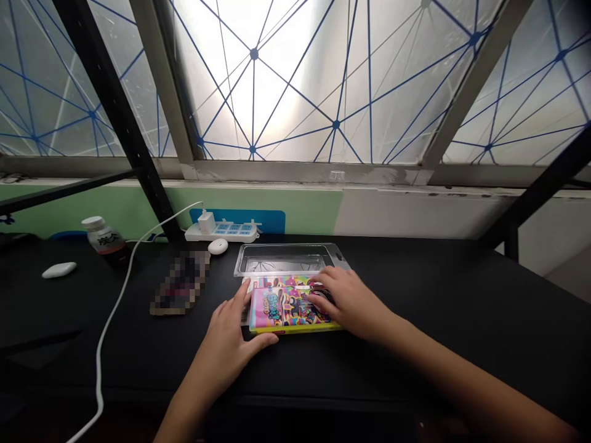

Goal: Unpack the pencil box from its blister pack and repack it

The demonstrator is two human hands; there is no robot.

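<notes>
A colourful flat box point(281, 306) with a yellow front edge lies on the black table. My left hand point(228, 335) rests at its left end, fingers apart, the thumb along the near edge. From the right, my right hand point(348, 301) reaches over the box's right part, its fingers bent around a small dark round item point(322, 293) that is partly hidden. Behind the box, a clear plastic tray point(237, 261) lies on the table, with a printed card point(272, 281) between the two.
A white power strip point(235, 231) stands by the wall with a white cable point(120, 295) running left. Nearby are a round white case point(218, 247), a blurred flat item point(182, 283), a bottle point(106, 239) and a white oval object point(59, 270). The black table point(462, 320) extends right.
</notes>
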